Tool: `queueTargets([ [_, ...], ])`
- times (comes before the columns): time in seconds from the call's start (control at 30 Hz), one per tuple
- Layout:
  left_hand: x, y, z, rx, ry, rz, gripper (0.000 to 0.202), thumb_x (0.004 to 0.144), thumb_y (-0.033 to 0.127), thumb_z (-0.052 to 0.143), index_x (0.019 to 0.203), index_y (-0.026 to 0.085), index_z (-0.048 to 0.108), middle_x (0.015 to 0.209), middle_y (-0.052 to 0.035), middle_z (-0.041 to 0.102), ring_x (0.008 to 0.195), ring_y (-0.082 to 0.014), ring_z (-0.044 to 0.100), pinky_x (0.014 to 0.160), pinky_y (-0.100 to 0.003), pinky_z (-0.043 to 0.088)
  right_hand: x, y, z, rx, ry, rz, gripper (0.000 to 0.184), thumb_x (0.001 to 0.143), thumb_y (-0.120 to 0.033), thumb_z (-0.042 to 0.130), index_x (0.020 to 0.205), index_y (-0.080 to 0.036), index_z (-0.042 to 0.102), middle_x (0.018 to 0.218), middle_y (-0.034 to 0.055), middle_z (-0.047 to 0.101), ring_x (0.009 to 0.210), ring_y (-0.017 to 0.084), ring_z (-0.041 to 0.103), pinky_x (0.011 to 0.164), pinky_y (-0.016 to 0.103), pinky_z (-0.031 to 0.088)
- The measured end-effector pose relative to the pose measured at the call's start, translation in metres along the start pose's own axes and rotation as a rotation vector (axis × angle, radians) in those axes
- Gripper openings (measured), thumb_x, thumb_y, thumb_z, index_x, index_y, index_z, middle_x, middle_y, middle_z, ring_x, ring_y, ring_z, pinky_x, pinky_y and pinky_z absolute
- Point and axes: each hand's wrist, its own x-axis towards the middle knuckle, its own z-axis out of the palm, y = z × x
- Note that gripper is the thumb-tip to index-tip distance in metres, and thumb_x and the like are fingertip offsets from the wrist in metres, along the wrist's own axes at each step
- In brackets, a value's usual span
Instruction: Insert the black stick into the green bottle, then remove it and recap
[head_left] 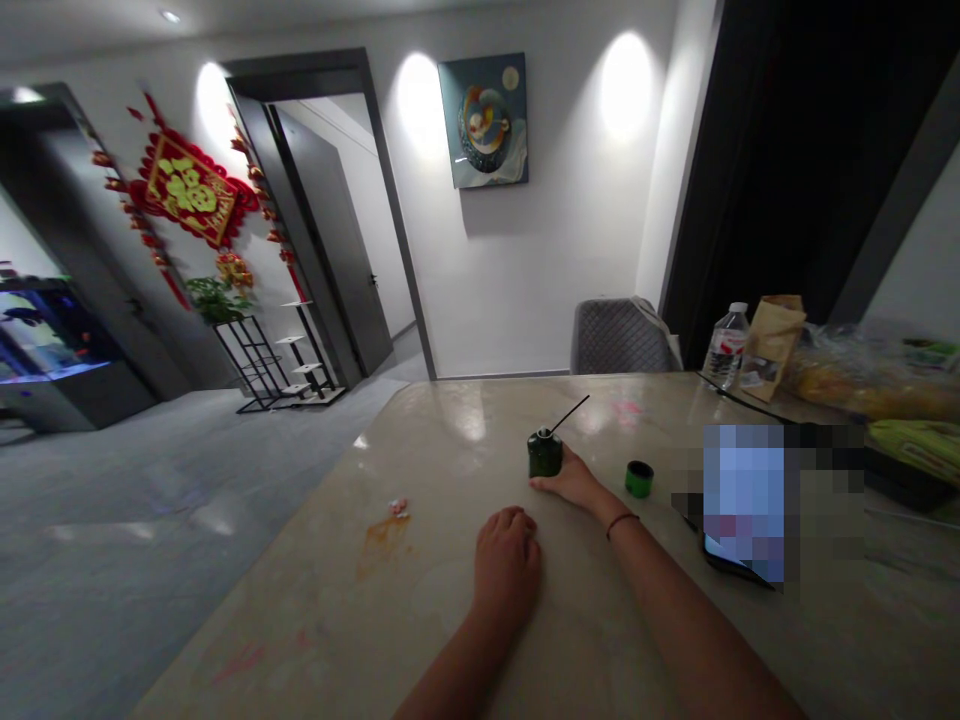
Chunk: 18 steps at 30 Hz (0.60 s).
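Observation:
A small dark green bottle [544, 456] with a pale neck stands upright on the table. A thin black stick [571, 414] slants up and right from its mouth. My right hand [568, 478] is closed around the bottle's right side and base, its fingers partly hidden behind it. My left hand [507, 550] rests on the table just in front of the bottle, apart from it, with the fingers curled in and nothing visible in them. A green ring-shaped cap [639, 479] sits to the right of my right wrist.
A lit phone [742, 510], blurred over, stands at the right. Behind it are a water bottle [726, 348], a brown paper bag [772, 345] and plastic-bagged goods [870, 375]. A crumpled scrap [399, 507] and an orange stain lie left. A grey chair [622, 338] stands beyond the table [442, 640].

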Motion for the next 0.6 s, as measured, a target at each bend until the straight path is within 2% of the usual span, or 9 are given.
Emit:
queueTargets([
  [0.13,0.000,0.000,-0.001,-0.011,-0.018,-0.013,0.021,0.072,0.009,0.043,0.084,0.020,0.057,0.098,-0.0047,0.059,0.098,-0.0174,0.050,0.090,-0.032,0.035,0.003,0.002,0.005,-0.150,0.077,0.074,0.059,0.050,-0.039,0.073,0.101,-0.020,0.051,0.094,0.0070,0.063,0.086,0.023,0.060,0.076,0.035,0.045],
  [0.23,0.000,0.001,-0.001,-0.023,-0.027,-0.014,0.021,0.072,0.009,0.043,0.084,0.019,0.057,0.098,-0.0050,0.058,0.098,-0.0185,0.050,0.089,-0.033,0.035,0.001,0.006,0.007,-0.179,0.097,0.065,0.060,0.049,-0.040,0.073,0.101,-0.020,0.051,0.094,0.0081,0.063,0.087,0.025,0.059,0.076,0.035,0.044],
  [0.33,0.000,0.001,-0.001,-0.031,-0.025,-0.012,0.021,0.071,0.010,0.043,0.084,0.019,0.057,0.098,-0.0052,0.058,0.098,-0.0190,0.050,0.089,-0.033,0.035,0.000,0.010,0.004,-0.072,0.061,0.035,0.061,0.049,-0.032,0.072,0.104,-0.019,0.049,0.098,0.0075,0.062,0.090,0.024,0.058,0.079,0.035,0.044],
  [0.5,0.001,0.001,0.000,-0.036,-0.025,-0.002,0.022,0.071,0.009,0.042,0.083,0.019,0.057,0.098,-0.0059,0.058,0.098,-0.0186,0.050,0.089,-0.034,0.036,0.000,0.014,-0.001,0.166,-0.035,0.030,0.050,0.055,-0.024,0.065,0.102,-0.016,0.048,0.102,0.0079,0.061,0.089,0.021,0.059,0.079,0.033,0.045],
  [0.6,0.001,0.001,0.000,-0.029,-0.024,-0.008,0.021,0.072,0.010,0.042,0.084,0.018,0.057,0.101,-0.0063,0.058,0.099,-0.0187,0.050,0.090,-0.033,0.035,-0.002,0.014,0.001,0.169,0.004,0.034,0.052,0.053,-0.025,0.068,0.101,-0.015,0.048,0.099,0.0080,0.061,0.088,0.021,0.059,0.080,0.034,0.045],
])
